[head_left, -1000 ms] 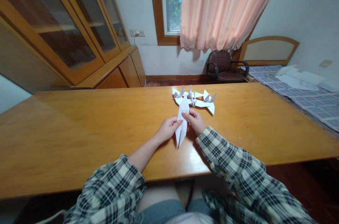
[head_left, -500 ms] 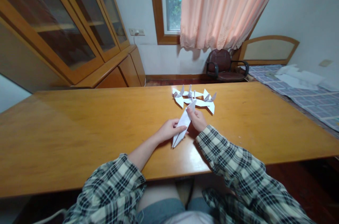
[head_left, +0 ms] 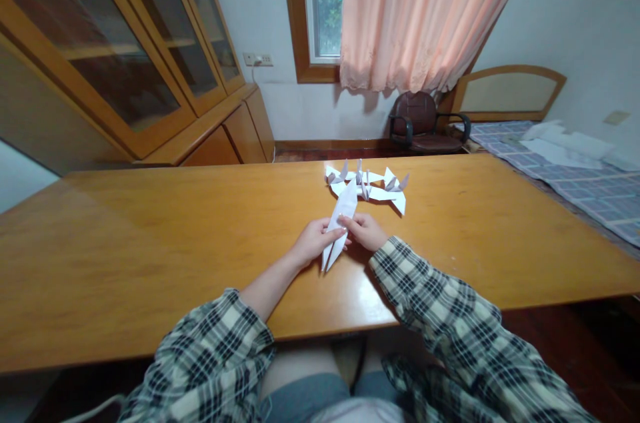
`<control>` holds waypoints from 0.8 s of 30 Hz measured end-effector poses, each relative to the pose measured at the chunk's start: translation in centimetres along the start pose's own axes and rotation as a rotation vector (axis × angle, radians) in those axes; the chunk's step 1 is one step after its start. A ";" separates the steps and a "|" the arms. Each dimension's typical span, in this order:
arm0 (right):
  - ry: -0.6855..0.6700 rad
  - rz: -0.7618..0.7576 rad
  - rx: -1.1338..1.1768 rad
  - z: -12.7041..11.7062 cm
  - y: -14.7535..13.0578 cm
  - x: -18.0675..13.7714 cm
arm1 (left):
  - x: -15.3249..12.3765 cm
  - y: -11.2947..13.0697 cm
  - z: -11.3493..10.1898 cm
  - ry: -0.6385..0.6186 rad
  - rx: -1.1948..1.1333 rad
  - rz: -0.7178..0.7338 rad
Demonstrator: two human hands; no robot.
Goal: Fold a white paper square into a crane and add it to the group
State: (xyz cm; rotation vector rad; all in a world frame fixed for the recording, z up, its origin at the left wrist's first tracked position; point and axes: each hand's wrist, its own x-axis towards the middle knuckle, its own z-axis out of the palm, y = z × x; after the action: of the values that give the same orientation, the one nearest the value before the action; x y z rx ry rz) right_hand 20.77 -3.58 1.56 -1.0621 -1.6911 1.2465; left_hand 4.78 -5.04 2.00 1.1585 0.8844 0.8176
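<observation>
A long, narrow diamond of folded white paper [head_left: 341, 219] is held just above the wooden table [head_left: 150, 236], its far tip pointing away from me. My left hand [head_left: 313, 243] pinches its left edge near the middle. My right hand [head_left: 366, 231] pinches the right edge opposite, fingers closed on the paper. Just beyond the paper lie several finished white paper cranes [head_left: 375, 186] in a small cluster.
A glass-fronted wooden cabinet [head_left: 125, 56] runs along the left wall. A dark armchair [head_left: 425, 124] stands beyond the table under a pink curtain [head_left: 425, 9]. A bed with a checked cover [head_left: 575, 176] lies at the right.
My right hand slid down from the paper's far tip to its middle. The paper has swung a little more upright and nearer the cranes.
</observation>
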 end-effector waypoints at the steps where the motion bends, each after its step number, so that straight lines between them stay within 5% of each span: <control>1: 0.002 -0.010 -0.012 0.0 0.0 0.0 | 0.0 0.0 0.0 -0.004 -0.011 -0.009; 24: 0.065 -0.037 0.124 0.1 0.4 0.3 | 0.2 -0.4 -0.1 0.000 -0.018 -0.078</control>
State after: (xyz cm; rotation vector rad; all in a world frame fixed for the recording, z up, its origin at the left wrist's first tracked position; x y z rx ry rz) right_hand 20.66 -3.23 1.15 -0.9821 -1.5566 1.2626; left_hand 4.84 -4.95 1.57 1.1016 0.9156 0.7605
